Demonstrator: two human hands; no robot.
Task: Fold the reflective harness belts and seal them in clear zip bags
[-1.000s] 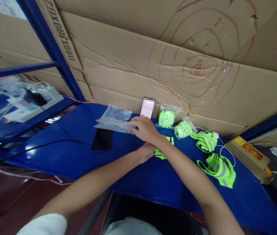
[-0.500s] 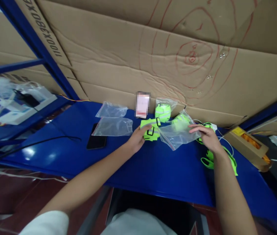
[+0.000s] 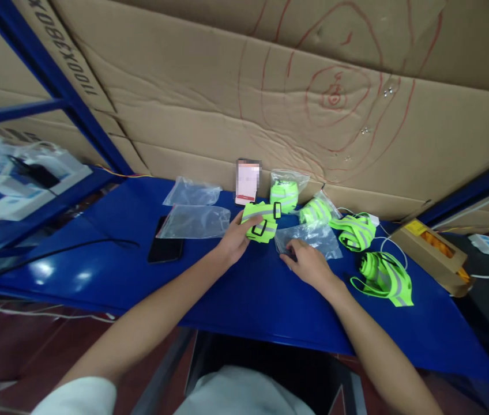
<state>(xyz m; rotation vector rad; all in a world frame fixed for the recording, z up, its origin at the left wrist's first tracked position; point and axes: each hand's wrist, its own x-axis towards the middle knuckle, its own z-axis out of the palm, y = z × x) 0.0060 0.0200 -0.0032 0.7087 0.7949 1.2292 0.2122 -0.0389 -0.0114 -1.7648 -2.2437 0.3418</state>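
My left hand [image 3: 233, 241] grips a folded neon-green reflective band [image 3: 260, 221] with black buckles, held just above the blue table [image 3: 244, 294]. My right hand [image 3: 307, 265] pinches the near edge of a clear plastic bag [image 3: 311, 238] lying flat beside the band. Behind them two bagged green bands [image 3: 285, 193] [image 3: 315, 211] rest against the cardboard wall. Two loose green bands [image 3: 354, 230] [image 3: 385, 278] lie to the right.
Two clear bags [image 3: 195, 222] [image 3: 190, 193] and a black phone [image 3: 165, 249] lie to the left. A small card [image 3: 247, 183] leans on the cardboard wall [image 3: 270, 115]. A brown box [image 3: 435, 256] sits at the right; a cluttered blue shelf [image 3: 23, 184] stands at the left.
My right hand carried one clear bag from the left pile across to the right, then set it down on the table. My left hand lifted the green band toward the back.
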